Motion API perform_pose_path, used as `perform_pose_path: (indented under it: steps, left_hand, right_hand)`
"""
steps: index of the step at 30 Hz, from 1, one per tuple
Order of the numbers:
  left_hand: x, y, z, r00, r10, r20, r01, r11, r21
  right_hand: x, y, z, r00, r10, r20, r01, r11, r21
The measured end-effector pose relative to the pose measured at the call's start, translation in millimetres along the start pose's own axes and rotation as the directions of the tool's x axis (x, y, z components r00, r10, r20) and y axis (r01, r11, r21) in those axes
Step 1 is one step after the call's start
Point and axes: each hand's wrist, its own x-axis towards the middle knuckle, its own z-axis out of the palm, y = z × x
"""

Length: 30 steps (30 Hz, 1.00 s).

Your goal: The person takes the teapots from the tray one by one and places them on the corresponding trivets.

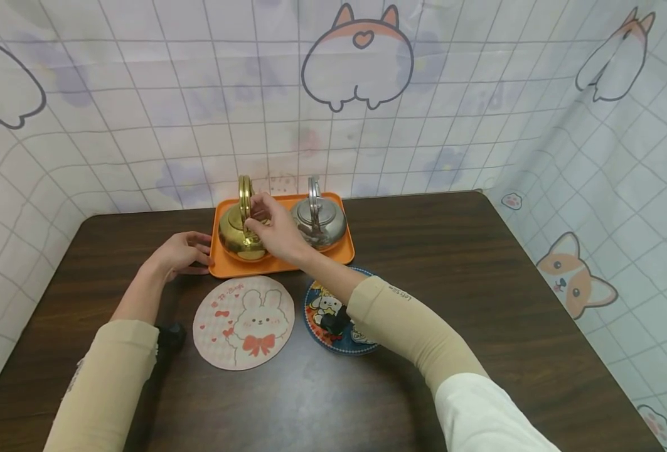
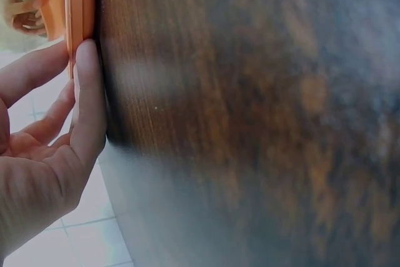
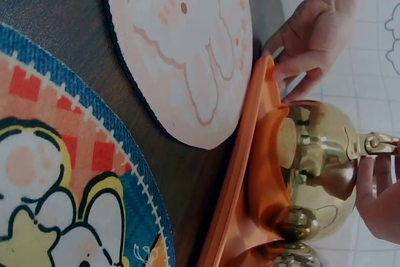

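Observation:
A gold teapot with a tall arched handle stands on the left half of an orange tray. My right hand reaches across from the right and grips that handle, fingers on its upper part. In the right wrist view the fingertips meet the handle's hinge. Beside it on the tray is a silver teapot, handle upright. My left hand is at the tray's left edge; the left wrist view shows its fingers pinching the orange rim.
In front of the tray lie a round pink rabbit mat and a round blue cartoon mat, partly under my right forearm. A small black object is by the left sleeve. A patterned curtain hangs behind the dark wooden table.

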Motion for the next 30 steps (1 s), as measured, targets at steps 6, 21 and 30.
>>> perform_pose_path:
  steps: [6, 21, 30]
  left_hand:
    - [-0.2, -1.9, 2.0, 1.0, -0.003, -0.006, 0.003, 1.0, -0.004]
    - [-1.3, -3.7, 3.9, 1.0, -0.01, -0.021, 0.01, 1.0, -0.011]
    - [1.1, -3.7, 0.2, 1.0, 0.025, 0.005, -0.024, 1.0, -0.009]
  right_hand:
    - [-3, -1, -2, 0.999, -0.003, 0.034, 0.003, 1.0, 0.006]
    - [-9, -12, -3, 0.999, -0.03, 0.038, 0.03, 1.0, 0.003]
    - [-12, -15, -6, 0.999, -0.042, 0.034, 0.042, 0.999, 0.017]
